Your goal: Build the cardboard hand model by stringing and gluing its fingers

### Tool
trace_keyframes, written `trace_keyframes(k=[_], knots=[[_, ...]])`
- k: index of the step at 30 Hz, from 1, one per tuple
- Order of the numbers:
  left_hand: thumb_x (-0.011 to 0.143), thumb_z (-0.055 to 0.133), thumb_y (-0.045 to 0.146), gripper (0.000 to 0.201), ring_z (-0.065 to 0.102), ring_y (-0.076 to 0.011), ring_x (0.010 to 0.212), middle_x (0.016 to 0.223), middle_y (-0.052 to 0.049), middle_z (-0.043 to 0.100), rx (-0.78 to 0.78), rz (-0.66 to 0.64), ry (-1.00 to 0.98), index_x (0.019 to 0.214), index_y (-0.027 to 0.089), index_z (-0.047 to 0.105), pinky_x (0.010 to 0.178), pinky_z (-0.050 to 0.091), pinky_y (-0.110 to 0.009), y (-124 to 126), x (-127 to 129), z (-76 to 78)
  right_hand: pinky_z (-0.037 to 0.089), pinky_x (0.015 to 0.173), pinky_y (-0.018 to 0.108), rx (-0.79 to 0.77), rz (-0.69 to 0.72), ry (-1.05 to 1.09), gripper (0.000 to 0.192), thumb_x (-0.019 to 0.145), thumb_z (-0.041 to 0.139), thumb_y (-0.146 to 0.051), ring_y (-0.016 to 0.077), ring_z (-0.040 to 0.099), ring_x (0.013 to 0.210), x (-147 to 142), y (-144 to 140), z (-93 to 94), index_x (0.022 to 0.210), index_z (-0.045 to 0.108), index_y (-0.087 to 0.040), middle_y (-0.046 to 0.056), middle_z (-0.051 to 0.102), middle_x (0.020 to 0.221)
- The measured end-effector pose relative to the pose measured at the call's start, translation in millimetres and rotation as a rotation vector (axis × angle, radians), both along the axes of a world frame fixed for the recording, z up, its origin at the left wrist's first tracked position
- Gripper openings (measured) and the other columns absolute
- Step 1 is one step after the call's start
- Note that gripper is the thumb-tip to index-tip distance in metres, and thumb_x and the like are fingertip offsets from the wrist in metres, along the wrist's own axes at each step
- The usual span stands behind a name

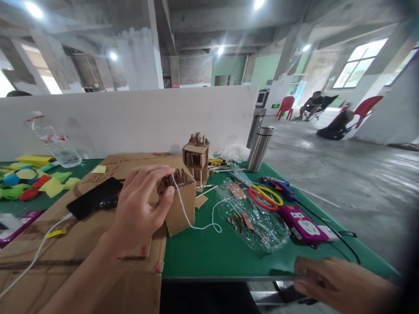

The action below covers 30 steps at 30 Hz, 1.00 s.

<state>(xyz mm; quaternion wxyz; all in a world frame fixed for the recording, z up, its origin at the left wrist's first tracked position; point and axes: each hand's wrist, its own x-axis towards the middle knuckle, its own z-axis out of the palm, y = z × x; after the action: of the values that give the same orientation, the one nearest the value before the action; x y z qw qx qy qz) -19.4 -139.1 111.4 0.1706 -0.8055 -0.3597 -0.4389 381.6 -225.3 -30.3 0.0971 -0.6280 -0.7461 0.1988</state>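
My left hand (144, 200) is closed at the upper left corner of a small cardboard box (181, 207), thumb and index finger around its top edge. Upright cardboard pieces (180, 175) stick up from that box. A white string (185, 213) starts by my index fingertip, hangs down the box's front and curls onto the green table. At the lower right my right hand (337, 279) is blurred, its fingers curled beside the table's front edge. Something dark shows at its fingers, too smeared to name.
A cardboard tower (195, 159) stands behind the box. Scissors (265, 197), a glue gun (278, 185), a purple power strip (303, 224), a plastic bag (262, 231) and a steel flask (261, 148) lie or stand right. A phone (94, 197) and water bottle (57, 144) are left.
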Motion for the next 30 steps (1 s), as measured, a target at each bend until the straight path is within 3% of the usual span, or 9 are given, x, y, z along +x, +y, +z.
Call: trace_keyframes(k=[2, 5, 10, 15, 18, 21, 25, 28, 30], knots=[[0.089, 0.056, 0.016, 0.028, 0.062, -0.0239, 0.105, 0.112, -0.007, 0.069, -0.006, 0.016, 0.007, 0.117, 0.021, 0.058, 0.097, 0.046, -0.041, 0.0, -0.7, -0.2, 0.037, 0.054, 0.034, -0.124, 0.054, -0.029, 0.023, 0.089, 0.06, -0.047, 0.026, 0.066, 0.06, -22.5, 3.8, 18.0, 0.079, 0.07, -0.029, 0.004, 0.071, 0.067], [0.09, 0.055, 0.02, 0.031, 0.061, -0.025, 0.103, 0.111, -0.007, 0.069, -0.043, 0.056, 0.021, 0.121, 0.02, 0.057, 0.095, 0.047, -0.042, -0.2, -3.7, -0.6, 0.038, 0.058, 0.037, -0.152, 0.089, -0.012, 0.016, 0.089, 0.06, -0.04, 0.0286, 0.069, 0.068, -49.6, 8.2, 38.2, 0.084, 0.07, -0.029, 0.007, 0.072, 0.073], [0.091, 0.054, 0.023, 0.039, 0.059, -0.0274, 0.11, 0.117, -0.009, 0.067, -0.1, 0.096, 0.041, 0.129, 0.019, 0.053, 0.098, 0.045, -0.045, 0.0, -7.1, -2.2, 0.042, 0.065, 0.035, -0.181, 0.177, -0.026, 0.015, 0.091, 0.058, -0.037, 0.0266, 0.069, 0.079, -76.3, 12.4, 59.1, 0.092, 0.07, -0.028, 0.005, 0.073, 0.086], [0.09, 0.056, 0.02, 0.048, 0.055, -0.0264, 0.12, 0.13, -0.01, 0.06, -0.048, 0.033, 0.037, 0.136, 0.021, 0.045, 0.104, 0.043, -0.043, -0.2, -6.9, -4.0, 0.043, 0.068, 0.032, -0.165, 0.29, -0.021, 0.016, 0.094, 0.057, -0.037, 0.0243, 0.069, 0.083, -99.2, 20.1, 74.6, 0.096, 0.069, -0.025, 0.003, 0.073, 0.093], [0.09, 0.056, 0.018, 0.037, 0.057, -0.0248, 0.116, 0.123, -0.007, 0.064, -0.056, 0.016, 0.046, 0.126, 0.023, 0.052, 0.104, 0.043, -0.042, -0.2, -6.9, -4.3, 0.041, 0.062, 0.031, -0.056, 0.336, -0.01, 0.015, 0.095, 0.057, -0.032, 0.0214, 0.067, 0.073, -111.5, 28.3, 76.4, 0.088, 0.067, -0.024, 0.002, 0.072, 0.083], [0.09, 0.055, 0.02, 0.035, 0.059, -0.0244, 0.108, 0.117, -0.006, 0.067, -0.076, 0.046, 0.038, 0.125, 0.023, 0.053, 0.098, 0.046, -0.042, 1.0, -7.0, -5.0, 0.045, 0.063, 0.031, 0.137, 0.377, 0.097, 0.017, 0.098, 0.052, -0.032, 0.0208, 0.066, 0.072, -123.6, 39.9, 76.2, 0.094, 0.066, -0.023, 0.003, 0.071, 0.082], [0.091, 0.055, 0.024, 0.036, 0.059, -0.0257, 0.105, 0.115, -0.007, 0.067, -0.1, 0.085, 0.041, 0.127, 0.021, 0.053, 0.094, 0.048, -0.043, 2.9, -6.6, -7.9, 0.053, 0.075, 0.035, 0.438, 0.363, 0.378, 0.016, 0.097, 0.051, -0.026, 0.0218, 0.066, 0.091, -147.1, 61.0, 85.1, 0.109, 0.059, -0.021, 0.007, 0.069, 0.102], [0.091, 0.055, 0.024, 0.043, 0.059, -0.0262, 0.111, 0.121, -0.009, 0.065, -0.103, 0.091, 0.027, 0.134, 0.02, 0.048, 0.099, 0.046, -0.045, 3.7, -7.1, -11.5, 0.053, 0.092, 0.041, 0.666, 0.375, 0.54, 0.029, 0.093, 0.054, -0.02, 0.0235, 0.06, 0.111, -168.3, 79.8, 99.9, 0.122, 0.052, -0.023, 0.01, 0.064, 0.117], [0.091, 0.056, 0.023, 0.051, 0.058, -0.0255, 0.115, 0.126, -0.009, 0.062, -0.102, 0.079, -0.001, 0.14, 0.021, 0.042, 0.103, 0.045, -0.044, 4.0, -8.0, -14.1, 0.048, 0.102, 0.046, 0.732, 0.424, 0.619, 0.04, 0.091, 0.054, -0.016, 0.0249, 0.052, 0.125, -180.4, 92.6, 110.9, 0.129, 0.047, -0.023, 0.012, 0.057, 0.13]])
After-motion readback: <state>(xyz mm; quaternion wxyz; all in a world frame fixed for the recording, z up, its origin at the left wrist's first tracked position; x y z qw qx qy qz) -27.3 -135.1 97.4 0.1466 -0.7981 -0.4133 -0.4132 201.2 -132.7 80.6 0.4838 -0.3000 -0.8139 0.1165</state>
